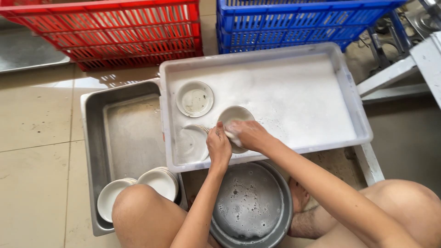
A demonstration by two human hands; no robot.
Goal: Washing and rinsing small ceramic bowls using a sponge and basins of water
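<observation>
Right now your left hand grips the near rim of a small white plate, tilted up with its face toward you, above the soapy white tub. Your right hand, forearm slanting in from the lower right, clutches a sponge against it.

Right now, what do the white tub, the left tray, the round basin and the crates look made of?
White tub: matte plastic, moulded ribbed rim. Left tray: grey metal, probably stainless steel, dull sheen, folded edge. Round basin: also metal by its grey brushed look. Red crate and blue crate: glossy plastic lattice. The plate in the hands looks ceramic or melamine; cannot tell.
</observation>
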